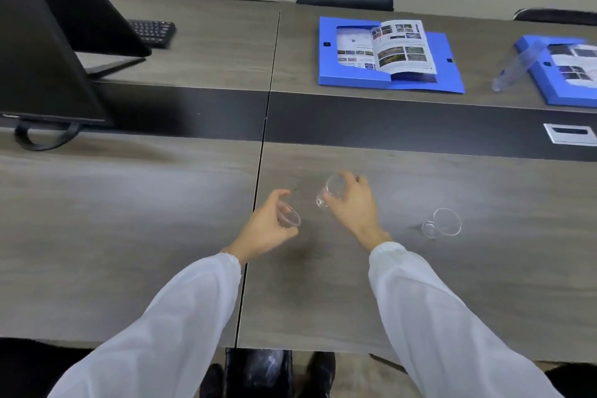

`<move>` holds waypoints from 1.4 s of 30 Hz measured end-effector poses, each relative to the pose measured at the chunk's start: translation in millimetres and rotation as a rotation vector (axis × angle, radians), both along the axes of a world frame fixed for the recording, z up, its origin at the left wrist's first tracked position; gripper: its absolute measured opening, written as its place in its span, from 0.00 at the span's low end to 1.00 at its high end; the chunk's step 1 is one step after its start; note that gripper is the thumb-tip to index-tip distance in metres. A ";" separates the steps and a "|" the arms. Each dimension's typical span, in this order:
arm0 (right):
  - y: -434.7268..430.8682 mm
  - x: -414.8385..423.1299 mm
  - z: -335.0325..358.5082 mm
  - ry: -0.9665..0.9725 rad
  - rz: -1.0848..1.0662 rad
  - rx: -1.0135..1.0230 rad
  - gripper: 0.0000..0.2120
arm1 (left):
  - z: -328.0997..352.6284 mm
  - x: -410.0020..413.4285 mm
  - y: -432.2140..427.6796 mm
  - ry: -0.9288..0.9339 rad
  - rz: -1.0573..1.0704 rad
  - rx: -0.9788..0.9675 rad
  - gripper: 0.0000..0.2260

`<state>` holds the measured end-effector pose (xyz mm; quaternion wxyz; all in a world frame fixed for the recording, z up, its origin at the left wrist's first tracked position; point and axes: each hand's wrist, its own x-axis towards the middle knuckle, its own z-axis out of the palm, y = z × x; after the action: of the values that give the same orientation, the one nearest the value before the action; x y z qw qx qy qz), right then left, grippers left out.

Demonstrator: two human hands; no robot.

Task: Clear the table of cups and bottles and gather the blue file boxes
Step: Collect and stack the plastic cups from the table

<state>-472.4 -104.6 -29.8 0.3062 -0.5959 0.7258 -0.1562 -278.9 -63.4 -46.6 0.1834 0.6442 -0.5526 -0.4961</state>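
My left hand [269, 226] holds a clear plastic cup [288, 216] above the near table, its mouth turned right. Just to its right, my right hand [353, 203] grips a second clear cup [332, 189], tilted toward the first. A third clear cup [442, 223] lies on its side on the table at the right. On the far side, an open blue file box [352, 74] holds a brochure. Another blue file box [555, 87] sits at the far right edge, with a clear plastic bottle [517, 66] lying against it.
Two black monitors [42, 52] and a keyboard [151, 32] occupy the far left. A dark strip with a metal cable hatch [570, 133] runs across the table's middle. Black chair backs [345, 1] stand behind the far edge. A black-lined bin [258, 371] sits under the near edge.
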 end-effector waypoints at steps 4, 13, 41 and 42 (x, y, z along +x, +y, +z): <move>-21.3 -37.6 50.1 -0.163 0.066 -0.064 0.24 | 15.7 -66.5 -5.8 0.061 0.010 -0.076 0.36; -4.0 -130.4 57.7 -0.162 0.069 0.135 0.32 | 36.2 -168.4 -16.9 0.203 0.053 -0.194 0.36; 184.1 -319.6 139.1 -0.058 -0.135 -0.035 0.34 | 87.5 -385.7 117.3 0.211 -0.282 -0.319 0.28; 194.0 -331.1 138.9 -0.053 -0.125 -0.008 0.35 | 87.5 -399.8 124.5 0.212 -0.312 -0.325 0.28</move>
<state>-803.6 89.4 109.1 0.3124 -0.5461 0.7527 -0.1938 -678.8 61.0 41.0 0.2627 0.4574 -0.6956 -0.4878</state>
